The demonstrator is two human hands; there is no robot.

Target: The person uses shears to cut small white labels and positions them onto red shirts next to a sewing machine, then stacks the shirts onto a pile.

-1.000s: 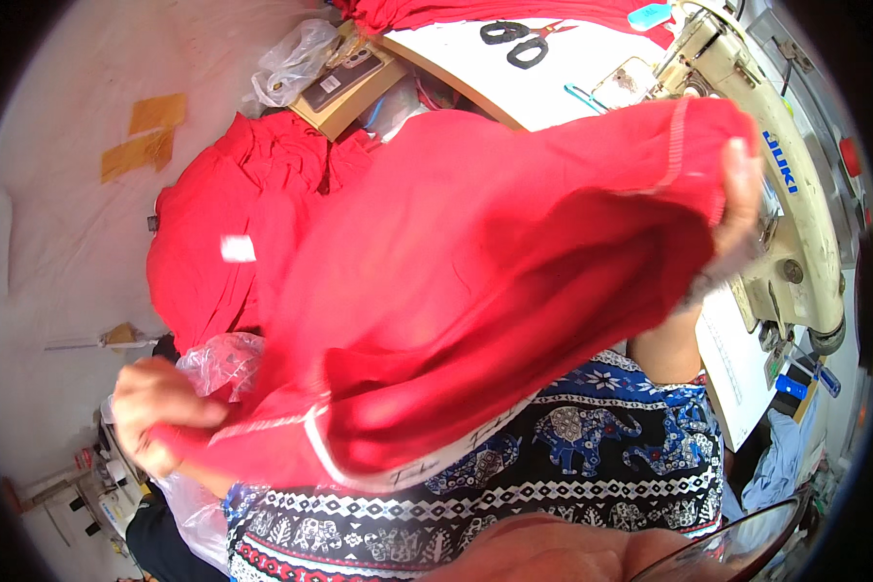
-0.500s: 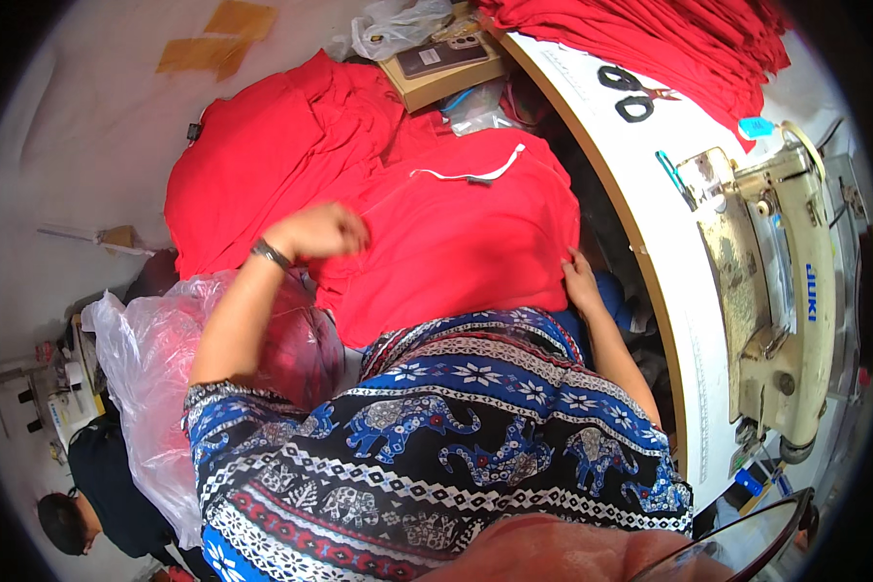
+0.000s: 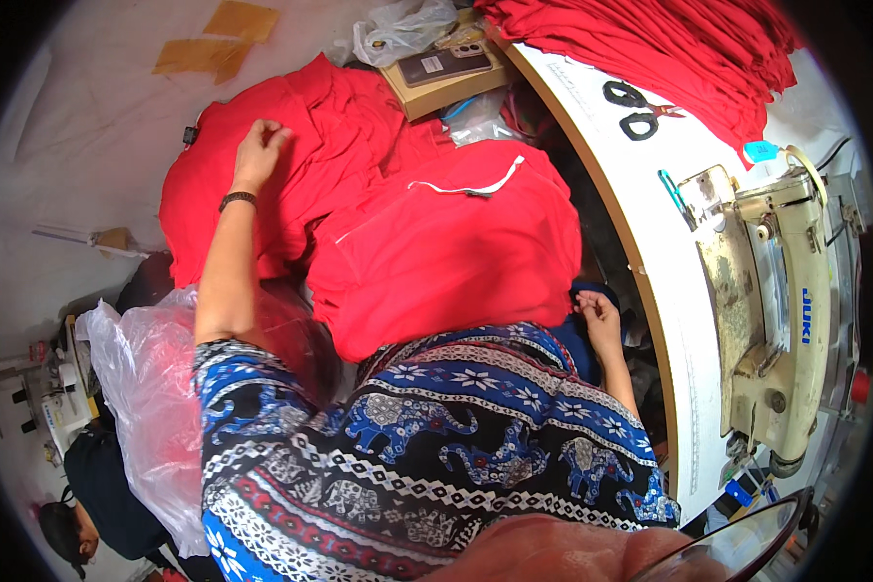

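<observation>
My left hand (image 3: 255,153) reaches out to the left and rests, fingers spread, on a heap of red garments (image 3: 291,184) on the floor. A red garment with a white neck trim (image 3: 456,242) lies flat on top of a stack in front of my lap. My right hand (image 3: 598,315) sits low by my knee, at the right edge of that garment, fingers loosely curled with nothing visibly in them. My patterned blue trousers fill the foreground.
A white sewing table (image 3: 640,242) curves along the right with a cream sewing machine (image 3: 786,310), black scissors (image 3: 635,109) and a pile of red cloth (image 3: 669,48). A cardboard box with a phone (image 3: 436,73) lies behind. A clear plastic bag (image 3: 155,388) sits at the left.
One second ago both hands held a red garment up. It now lies on the stack; my left hand has moved further left onto the heap, my right hand dropped to the garment's edge.
</observation>
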